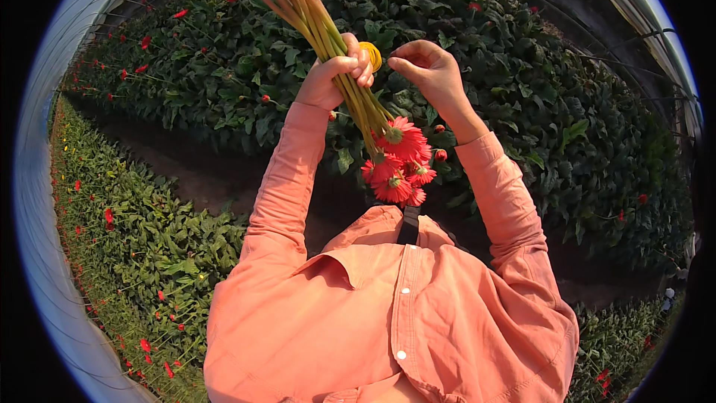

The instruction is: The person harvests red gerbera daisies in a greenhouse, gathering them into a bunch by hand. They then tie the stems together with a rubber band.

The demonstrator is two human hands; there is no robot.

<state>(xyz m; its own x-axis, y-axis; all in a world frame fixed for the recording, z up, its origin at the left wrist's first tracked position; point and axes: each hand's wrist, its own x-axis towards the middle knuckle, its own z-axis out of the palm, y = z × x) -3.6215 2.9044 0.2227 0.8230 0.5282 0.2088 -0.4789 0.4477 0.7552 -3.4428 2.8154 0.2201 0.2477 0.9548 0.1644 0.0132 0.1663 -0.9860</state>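
Note:
A bunch of red gerbera daisies point(398, 162) hangs heads down, its long stems point(313, 22) slanting up to the left. My left hand point(341, 73) is closed around the stems at about their middle. A bundle of yellow rubber bands point(371, 56) sits against the fingers of my left hand. My right hand point(428, 64) is raised just to the right of the bands, thumb and forefinger bent toward each other. Whether something thin is between those fingertips cannot be told.
A dense bed of leafy gerbera plants point(492, 84) lies beyond my hands, with scattered red blooms. A second planted bed point(184, 257) is at the lower left, across a dark soil path point(190, 170). Curved hoops and plastic sheeting point(39, 140) of a greenhouse line the sides.

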